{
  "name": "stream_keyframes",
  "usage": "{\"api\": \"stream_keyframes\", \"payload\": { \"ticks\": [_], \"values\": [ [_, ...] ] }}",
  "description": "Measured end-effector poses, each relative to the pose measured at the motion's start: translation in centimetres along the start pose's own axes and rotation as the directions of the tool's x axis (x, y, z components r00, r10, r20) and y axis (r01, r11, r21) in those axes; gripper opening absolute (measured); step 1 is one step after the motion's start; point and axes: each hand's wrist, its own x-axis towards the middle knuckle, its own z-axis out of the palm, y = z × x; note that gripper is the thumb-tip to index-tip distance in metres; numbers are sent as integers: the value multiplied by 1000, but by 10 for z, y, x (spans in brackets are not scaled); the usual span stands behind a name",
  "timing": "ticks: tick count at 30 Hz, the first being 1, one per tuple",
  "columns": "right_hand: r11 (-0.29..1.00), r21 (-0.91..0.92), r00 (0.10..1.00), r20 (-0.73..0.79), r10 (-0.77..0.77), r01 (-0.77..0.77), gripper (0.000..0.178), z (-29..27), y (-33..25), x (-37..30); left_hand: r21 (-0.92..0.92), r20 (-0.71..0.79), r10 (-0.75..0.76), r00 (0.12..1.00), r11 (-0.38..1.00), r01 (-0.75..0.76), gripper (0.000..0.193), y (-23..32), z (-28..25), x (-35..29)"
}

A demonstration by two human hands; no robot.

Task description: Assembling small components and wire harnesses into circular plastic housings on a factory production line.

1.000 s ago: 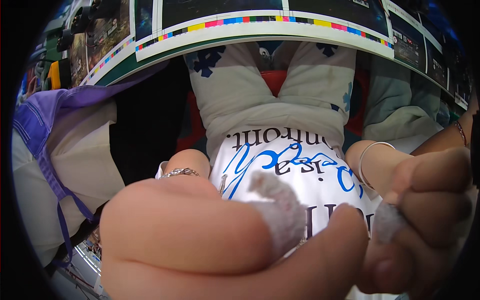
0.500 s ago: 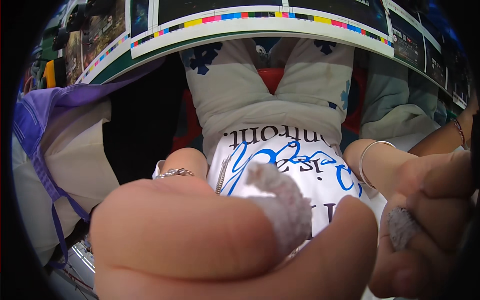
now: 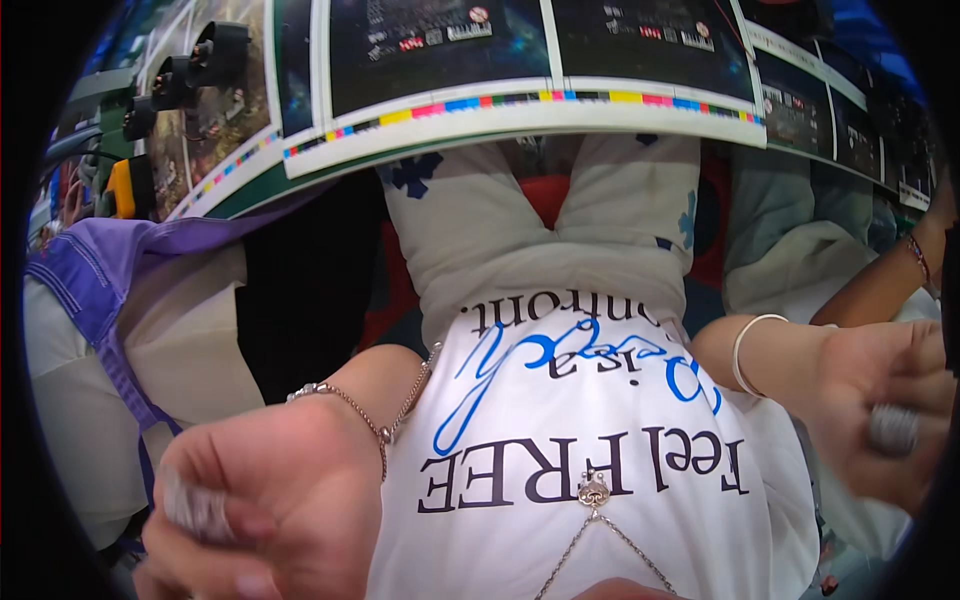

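Note:
My left hand (image 3: 270, 500) is raised at the lower left, fingers loosely bent and slightly apart, with no object showing in it. A grey wrap (image 3: 196, 508) covers one of its fingers, and a chain bracelet (image 3: 385, 435) hangs at the wrist. My right hand (image 3: 885, 410) is lifted near the right rim, its fingers bent, blurred and partly cut off by the dark edge. It has a similar grey wrap (image 3: 893, 430) on a finger and a plain bangle (image 3: 738, 355) at the wrist. Between the hands is my white lettered shirt (image 3: 600, 440) with a pendant necklace (image 3: 594, 492).
Ahead stands a table with dark printed sheets (image 3: 440, 60) edged by colour bars. Black round parts (image 3: 215, 55) and a yellow-black object (image 3: 128, 188) lie at its left. A person in a purple apron (image 3: 110, 265) sits left; another person's forearm (image 3: 880, 275) is at right.
My left hand has drawn back from close in front of the camera toward the lower left. My right hand has moved a little up and right. The view has tilted, showing more shirt.

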Motion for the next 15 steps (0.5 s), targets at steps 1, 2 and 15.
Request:
{"api": "stream_keyframes", "payload": {
  "ticks": [1, 2, 15],
  "values": [
    [1000, 9, 999, -28, -22, 22, 29, 4, -1, 7, -7, -1, 33, 999, 999, -33, 23, 5, 3, 8],
    [999, 20, 999, -39, -37, 38, 29, 5, 5, 7, -5, 0, 55, 998, 998, -55, 23, 1, -2, 8],
    [681, -696, 810, 251, 530, -230, 46, -1, 71, -20, 802, 254, -225, 940, 593, -75, 69, -106, -21, -27]
  ]
}}
